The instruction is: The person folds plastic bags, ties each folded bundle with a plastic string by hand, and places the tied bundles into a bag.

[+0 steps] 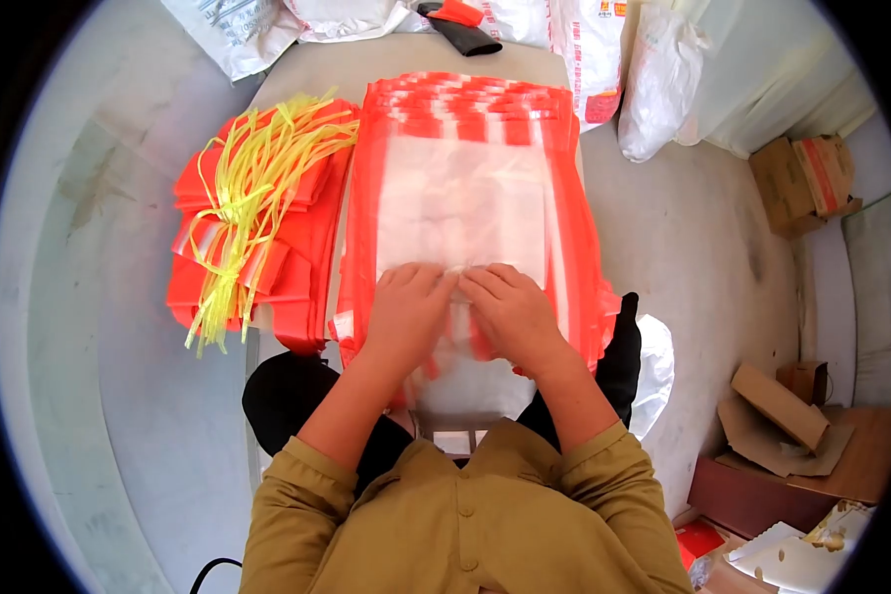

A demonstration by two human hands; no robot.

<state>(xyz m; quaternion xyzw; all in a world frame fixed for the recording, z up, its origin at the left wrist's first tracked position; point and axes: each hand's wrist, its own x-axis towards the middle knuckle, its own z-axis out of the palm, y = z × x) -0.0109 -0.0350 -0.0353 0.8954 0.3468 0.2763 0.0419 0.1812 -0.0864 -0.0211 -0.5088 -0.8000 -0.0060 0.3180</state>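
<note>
A tall stack of red mesh bags [574,188] with pale stripes lies in front of me. The top bag carries a whitish panel [460,203]. At the panel's near edge, my left hand [409,307] has its fingers curled down onto the bag. Close beside it, my right hand [510,309] is bent over the same edge, and the fingertips of both almost meet. Both hands appear closed on the bag's near part, though the thumbs are hidden. Left of the stack sits a folded pile of red bags [307,223] topped by yellow drawstrings [238,213].
White sacks [594,59] line the far side of the work surface [317,69], with a black and red object [462,28] beside them. Cardboard boxes [804,183] stand at right. Opened cardboard [782,426] lies on a brown box [762,495] lower right.
</note>
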